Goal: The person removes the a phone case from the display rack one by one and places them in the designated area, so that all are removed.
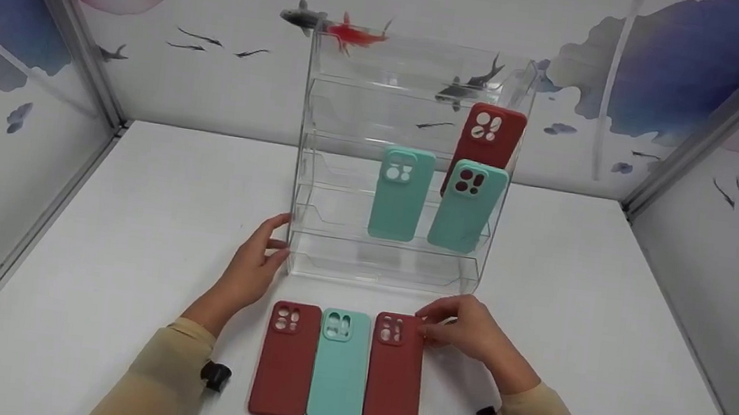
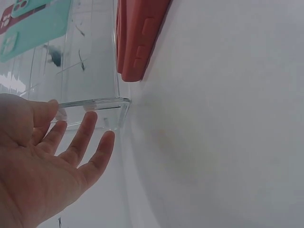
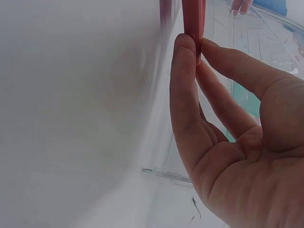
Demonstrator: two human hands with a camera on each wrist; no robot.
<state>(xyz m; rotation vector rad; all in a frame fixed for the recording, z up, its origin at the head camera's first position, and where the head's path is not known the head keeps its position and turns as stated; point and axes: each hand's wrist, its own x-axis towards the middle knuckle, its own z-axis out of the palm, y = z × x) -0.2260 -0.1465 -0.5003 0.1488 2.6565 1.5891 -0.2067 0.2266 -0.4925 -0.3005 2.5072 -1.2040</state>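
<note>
My left hand [image 1: 250, 270] touches the left side of a clear acrylic display rack [image 1: 379, 276]. In the left wrist view its fingers [image 2: 86, 130] are spread and fairly straight against the rack's edge. With thumb and fingertips my right hand [image 1: 473, 327] pinches the upper right corner of a red phone case [image 1: 393, 387], the rightmost of three lying side by side before the rack. The right wrist view shows this red case [image 3: 194, 19] edge-on between the fingertips. Beside it lie a turquoise phone case [image 1: 338, 380] in the middle and another red phone case [image 1: 283, 373] at the left.
On the rack, two turquoise phone cases lean next to each other, one left [image 1: 400, 204] and one right [image 1: 464, 215]. A red case [image 1: 491, 138] stands higher, partly behind the right one. Printed panels [image 1: 215, 90] enclose the white tabletop [image 1: 151, 209] at back and sides.
</note>
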